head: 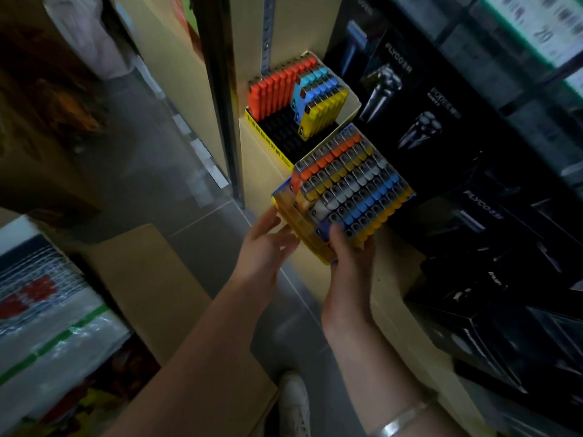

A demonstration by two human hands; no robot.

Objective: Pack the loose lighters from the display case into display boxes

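A full display box [303, 228] with yellow walls holds rows of orange, yellow, white and blue lighters [350, 181]. It is tilted toward me above the cream shelf [391, 263]. My right hand [350, 257] grips its near corner, thumb on the lighter tops. My left hand [268, 241] touches the box's left wall with straight fingers. Behind it stands a second display box [350, 111], partly filled with a row of orange lighters [277, 86] and blue and yellow ones [318, 105]; its front slots are black and bare.
Black shaver boxes [441, 127] line the shelf to the right. A dark metal post [220, 96] rises on the left. Cardboard [151, 272] and wrapped packs [47, 310] lie on the floor at lower left. A white shoe [293, 402] shows below.
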